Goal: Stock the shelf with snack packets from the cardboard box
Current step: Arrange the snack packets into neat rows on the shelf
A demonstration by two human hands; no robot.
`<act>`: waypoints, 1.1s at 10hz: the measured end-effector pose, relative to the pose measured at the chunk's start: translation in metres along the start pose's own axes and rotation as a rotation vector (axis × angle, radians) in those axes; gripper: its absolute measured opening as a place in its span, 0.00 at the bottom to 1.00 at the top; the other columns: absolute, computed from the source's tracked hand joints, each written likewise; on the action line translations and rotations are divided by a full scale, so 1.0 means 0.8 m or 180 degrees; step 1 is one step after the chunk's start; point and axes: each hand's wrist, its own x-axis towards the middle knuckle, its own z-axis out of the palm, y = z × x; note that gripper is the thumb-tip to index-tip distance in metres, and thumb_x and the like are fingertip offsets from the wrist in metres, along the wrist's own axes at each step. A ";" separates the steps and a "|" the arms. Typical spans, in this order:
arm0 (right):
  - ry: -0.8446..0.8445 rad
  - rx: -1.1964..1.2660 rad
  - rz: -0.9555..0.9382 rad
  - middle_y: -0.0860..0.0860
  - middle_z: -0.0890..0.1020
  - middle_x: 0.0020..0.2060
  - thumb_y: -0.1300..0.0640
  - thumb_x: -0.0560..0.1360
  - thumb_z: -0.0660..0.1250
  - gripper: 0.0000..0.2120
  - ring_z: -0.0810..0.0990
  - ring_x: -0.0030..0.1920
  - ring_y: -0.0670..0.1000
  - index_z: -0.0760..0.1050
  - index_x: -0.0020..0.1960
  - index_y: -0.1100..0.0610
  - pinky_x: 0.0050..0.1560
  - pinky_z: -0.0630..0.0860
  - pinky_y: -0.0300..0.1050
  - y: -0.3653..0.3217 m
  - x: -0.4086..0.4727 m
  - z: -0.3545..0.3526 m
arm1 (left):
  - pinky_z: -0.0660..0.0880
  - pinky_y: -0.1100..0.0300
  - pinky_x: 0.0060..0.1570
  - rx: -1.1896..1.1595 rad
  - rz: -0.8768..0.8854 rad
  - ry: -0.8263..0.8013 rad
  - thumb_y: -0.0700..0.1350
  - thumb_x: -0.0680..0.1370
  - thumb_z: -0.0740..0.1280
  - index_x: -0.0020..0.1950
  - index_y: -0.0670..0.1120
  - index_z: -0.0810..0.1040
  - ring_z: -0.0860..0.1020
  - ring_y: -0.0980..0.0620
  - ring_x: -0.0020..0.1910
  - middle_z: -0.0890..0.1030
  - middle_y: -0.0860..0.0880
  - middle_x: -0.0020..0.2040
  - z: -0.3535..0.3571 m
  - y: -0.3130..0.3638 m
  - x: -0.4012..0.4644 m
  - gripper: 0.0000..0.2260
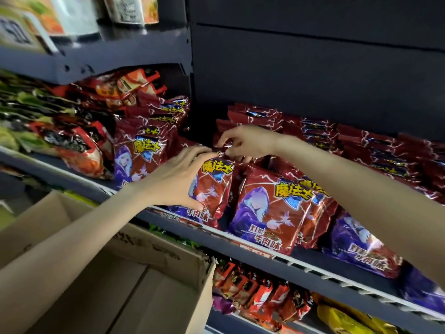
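Held packet: red-and-purple snack packet standing upright at the front of the middle shelf, long axis vertical, printed face toward the camera, top seal up, bottom edge at the shelf lip.
Left hand: fingers and thumb curled round the packet's left side, thumb low, fingers over the top left corner; grips it.
Right hand: reaches in from the right, fingertips pinching the crimped top edge of the same packet.
Neighbours: a like packet stands just beside it on the right, upright, face forward; another stands to the left, tilted back.
Back row: more red packets stacked lying flat behind, long axes running left to right.
Cardboard box: lower left, below the left forearm, flaps open; contents not visible.
Lower shelf: mixed red and yellow packets, blurred.
Upper shelf: pale packs, blurred.
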 end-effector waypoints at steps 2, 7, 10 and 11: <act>-0.0071 -0.0465 0.0072 0.48 0.83 0.38 0.51 0.75 0.68 0.07 0.81 0.28 0.45 0.78 0.45 0.54 0.31 0.72 0.33 -0.003 0.023 0.002 | 0.42 0.72 0.67 -0.0225 0.0286 0.0424 0.50 0.70 0.75 0.75 0.54 0.50 0.55 0.54 0.74 0.56 0.53 0.75 0.029 -0.021 0.014 0.43; 0.0366 -0.1392 -0.0707 0.46 0.76 0.36 0.62 0.73 0.68 0.08 0.76 0.37 0.49 0.71 0.41 0.52 0.39 0.74 0.46 0.037 -0.035 -0.025 | 0.74 0.55 0.54 -0.0342 0.0561 0.0429 0.59 0.73 0.68 0.61 0.56 0.74 0.76 0.58 0.55 0.79 0.58 0.56 -0.018 -0.024 0.108 0.18; 0.0587 -0.1781 -0.0112 0.48 0.74 0.39 0.46 0.72 0.71 0.22 0.73 0.42 0.52 0.70 0.61 0.53 0.39 0.66 0.44 0.022 -0.046 -0.008 | 0.69 0.62 0.47 -0.0157 0.0782 0.0022 0.57 0.71 0.71 0.61 0.48 0.79 0.77 0.54 0.49 0.81 0.50 0.54 -0.013 -0.005 0.147 0.21; 0.0420 -0.2085 0.0048 0.47 0.70 0.37 0.46 0.72 0.70 0.25 0.74 0.43 0.54 0.67 0.63 0.56 0.40 0.66 0.45 0.007 -0.034 -0.002 | 0.74 0.61 0.45 -0.0209 0.0657 -0.0130 0.58 0.67 0.75 0.55 0.49 0.80 0.78 0.56 0.43 0.83 0.53 0.47 -0.022 -0.025 0.149 0.20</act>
